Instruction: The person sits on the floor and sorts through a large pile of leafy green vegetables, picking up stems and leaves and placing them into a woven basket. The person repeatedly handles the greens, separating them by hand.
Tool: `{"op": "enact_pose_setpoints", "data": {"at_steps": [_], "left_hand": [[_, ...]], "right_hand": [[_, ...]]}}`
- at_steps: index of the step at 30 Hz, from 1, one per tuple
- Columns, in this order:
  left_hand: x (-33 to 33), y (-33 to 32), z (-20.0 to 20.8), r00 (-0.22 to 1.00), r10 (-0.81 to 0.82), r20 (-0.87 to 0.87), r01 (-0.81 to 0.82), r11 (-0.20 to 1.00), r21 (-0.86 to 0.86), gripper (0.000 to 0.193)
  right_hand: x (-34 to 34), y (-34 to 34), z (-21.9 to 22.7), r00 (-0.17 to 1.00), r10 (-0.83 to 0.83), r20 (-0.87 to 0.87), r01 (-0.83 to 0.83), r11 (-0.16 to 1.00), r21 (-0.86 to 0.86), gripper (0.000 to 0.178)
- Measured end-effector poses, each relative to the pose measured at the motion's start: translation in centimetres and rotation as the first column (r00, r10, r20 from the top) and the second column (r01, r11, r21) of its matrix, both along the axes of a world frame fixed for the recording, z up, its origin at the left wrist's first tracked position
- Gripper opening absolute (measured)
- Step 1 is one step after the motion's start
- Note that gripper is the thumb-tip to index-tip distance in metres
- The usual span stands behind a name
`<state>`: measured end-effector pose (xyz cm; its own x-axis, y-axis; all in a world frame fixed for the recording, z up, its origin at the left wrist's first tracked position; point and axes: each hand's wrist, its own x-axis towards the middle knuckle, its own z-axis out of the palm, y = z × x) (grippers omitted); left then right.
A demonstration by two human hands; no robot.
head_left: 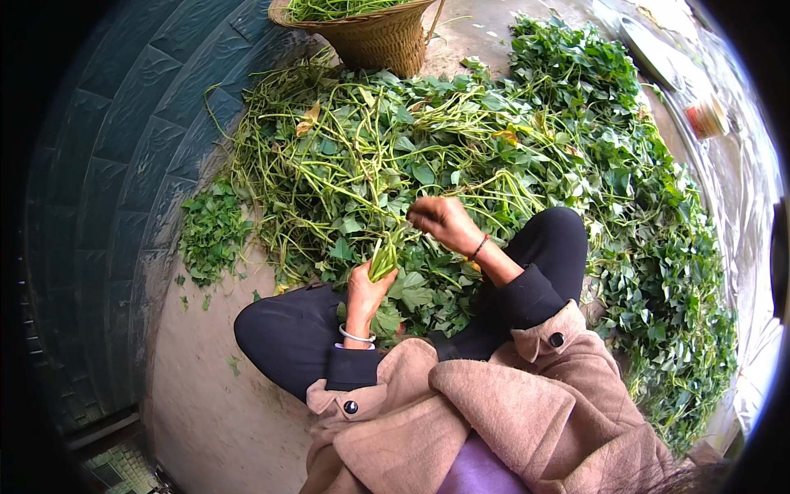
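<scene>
Here the left hand (368,284) grips a small bunch of green stems (383,259), fingers wrapped around it. The right hand (440,221), fingers pinching together, is likely picking stems from the leafy pile (461,140); another stem probably joins next.

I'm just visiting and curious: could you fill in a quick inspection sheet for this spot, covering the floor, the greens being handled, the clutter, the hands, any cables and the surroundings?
Surface: bare concrete floor, scattered with a few leaf scraps.
Job's things: a small bundle of green stems; a large pile of leafy vines spread in front of the seated person.
Clutter: a woven basket holding greens behind the pile; a small round container at far right.
Hands: left hand grips the bundle upright; right hand is closed at the bundle's top, what it pinches is hidden.
Cables: nothing seen.
Surroundings: dark teal tiled wall at left.
</scene>
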<state>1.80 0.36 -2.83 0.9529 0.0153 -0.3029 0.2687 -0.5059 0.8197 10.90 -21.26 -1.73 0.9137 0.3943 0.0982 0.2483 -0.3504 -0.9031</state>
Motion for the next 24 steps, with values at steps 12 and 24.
{"op": "enact_pose_setpoints", "data": {"at_steps": [12,24], "left_hand": [[-0.3,0.6,2.2,0.952,-0.143,-0.269,-0.019,0.854,-0.52,0.024],[-0.4,1.0,2.5,0.935,-0.242,-0.258,-0.088,0.548,-0.832,0.057]], "right_hand": [[0.8,0.2,1.0,0.854,0.484,-0.189,-0.327,0.783,0.529,0.02],[1.1,-0.1,0.2,0.734,0.59,-0.336,-0.301,0.727,0.617,0.019]]}}
